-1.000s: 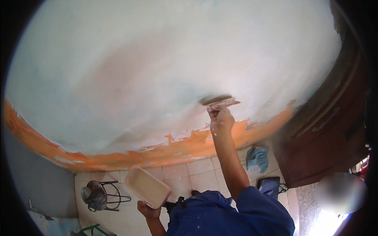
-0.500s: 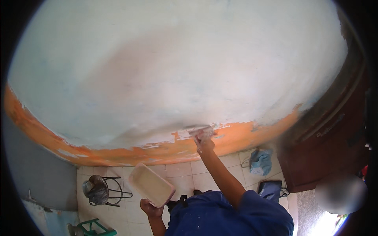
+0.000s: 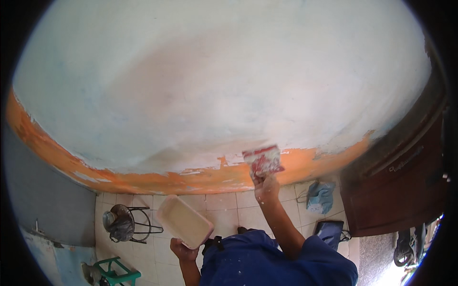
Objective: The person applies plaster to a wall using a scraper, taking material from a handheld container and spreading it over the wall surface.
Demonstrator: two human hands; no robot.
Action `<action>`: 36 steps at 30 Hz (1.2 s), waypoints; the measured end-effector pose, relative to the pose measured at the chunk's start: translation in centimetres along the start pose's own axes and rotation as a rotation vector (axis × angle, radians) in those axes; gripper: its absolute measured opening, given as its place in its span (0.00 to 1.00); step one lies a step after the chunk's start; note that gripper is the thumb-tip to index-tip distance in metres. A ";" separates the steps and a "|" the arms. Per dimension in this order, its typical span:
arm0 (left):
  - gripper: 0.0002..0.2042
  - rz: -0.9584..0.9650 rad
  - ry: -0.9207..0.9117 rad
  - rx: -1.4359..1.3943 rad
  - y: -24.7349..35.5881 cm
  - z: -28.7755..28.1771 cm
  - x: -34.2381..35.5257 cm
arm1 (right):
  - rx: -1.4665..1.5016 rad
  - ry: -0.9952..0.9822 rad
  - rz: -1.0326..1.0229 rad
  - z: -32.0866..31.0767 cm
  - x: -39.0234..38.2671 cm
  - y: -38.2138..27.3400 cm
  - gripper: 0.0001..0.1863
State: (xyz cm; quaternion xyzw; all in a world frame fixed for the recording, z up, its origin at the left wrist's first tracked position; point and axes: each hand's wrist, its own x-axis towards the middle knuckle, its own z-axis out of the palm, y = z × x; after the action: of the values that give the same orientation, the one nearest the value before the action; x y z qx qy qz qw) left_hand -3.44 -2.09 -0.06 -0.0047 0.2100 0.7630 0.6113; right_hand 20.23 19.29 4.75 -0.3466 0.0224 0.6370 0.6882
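Note:
My right hand (image 3: 266, 188) grips a red scraper (image 3: 262, 159) coated with white putty, its face turned up in front of the lower part of the wall (image 3: 200, 86); I cannot tell whether the blade touches it. White coating covers most of the wall, with a ragged orange band (image 3: 124, 181) along the bottom. My left hand (image 3: 182, 250) holds the near end of a pale pink rectangular tub (image 3: 185, 220) with a smooth beige mixture in it, low beside my blue shirt.
A black metal stool (image 3: 148, 226) bears a dark bag (image 3: 121, 231). A green stool (image 3: 117, 271) stands lower left, by grey panelling (image 3: 52, 181). Right are a blue bag (image 3: 320, 198), a dark bag (image 3: 328, 234), a dark red door (image 3: 391, 200) and, through the opening, a wheeled vehicle (image 3: 405, 248).
My right hand swept down toward the orange band, then rose slightly rightward, the scraper's red face now showing. The left hand still holds the tub. The view has shifted slightly.

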 end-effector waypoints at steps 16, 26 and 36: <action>0.33 -0.084 0.071 0.008 3.6 -0.4 2.0 | -0.168 -0.346 0.053 0.1 -2.0 5.7 0.14; 0.31 -0.258 -0.083 0.053 5.8 0.0 6.2 | -0.042 -0.475 -0.243 5.5 -2.8 1.5 0.13; 0.31 -0.283 -0.203 -0.014 9.2 -1.2 8.6 | -0.706 -0.652 -1.378 27.1 -11.5 -8.1 0.15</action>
State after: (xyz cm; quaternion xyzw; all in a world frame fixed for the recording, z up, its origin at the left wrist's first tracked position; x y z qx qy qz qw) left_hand -14.54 4.04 -0.48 0.0389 0.1391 0.6674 0.7306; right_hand 14.19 23.57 34.38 -0.2763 -0.5948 0.1120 0.7465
